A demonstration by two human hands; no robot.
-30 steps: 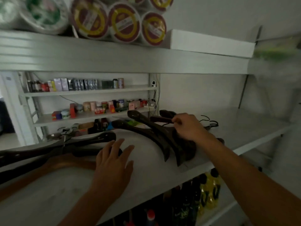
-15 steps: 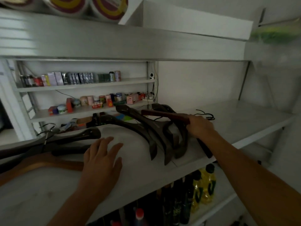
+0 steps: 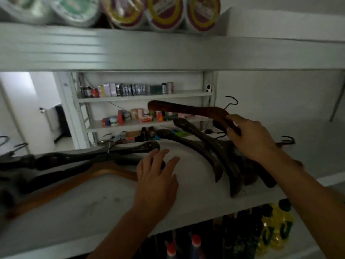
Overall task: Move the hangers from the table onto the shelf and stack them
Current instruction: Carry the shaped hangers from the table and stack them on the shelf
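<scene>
My right hand (image 3: 250,139) grips a reddish-brown wooden hanger (image 3: 186,110) near its middle and holds it in the air above a pile of dark hangers (image 3: 211,157) on the white shelf (image 3: 93,206). Its black wire hook (image 3: 232,102) points up behind my hand. My left hand (image 3: 156,178) rests flat on the shelf with fingers spread, its fingertips touching the ends of a second group of dark hangers (image 3: 65,157) on the left. A light-brown hanger (image 3: 89,176) lies under that group.
An upper shelf (image 3: 168,51) with round tape rolls (image 3: 164,14) overhangs closely. Behind stand shelves of small boxes and jars (image 3: 130,89). Yellow and dark bottles (image 3: 274,230) fill the shelf below. The shelf's right part (image 3: 308,156) is bare.
My right hand has lifted the reddish-brown hanger up off the right pile. My left hand has stayed flat on the shelf near the left hangers.
</scene>
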